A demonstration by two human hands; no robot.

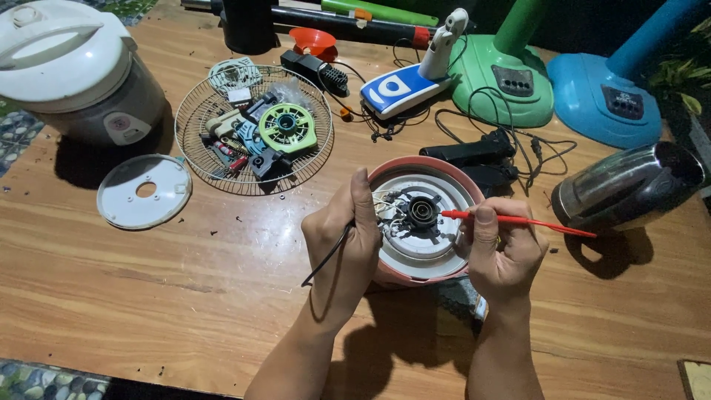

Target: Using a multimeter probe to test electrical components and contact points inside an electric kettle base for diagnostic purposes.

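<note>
At the centre of the frame, a pink-rimmed appliance base lies upturned on the wooden desk. The right hand pinches a red probe, its tip at the base's black centre fitting. The left hand pinches a black probe lead beside the base's left rim.

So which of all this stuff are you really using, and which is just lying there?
In use:
left hand holding a black probe
right hand holding a red probe
upturned pink kettle base, both probe tips at its middle

Lying about:
white rice cooker
fan grille full of parts
round white cover
steel kettle
green fan base
blue fan base
</note>
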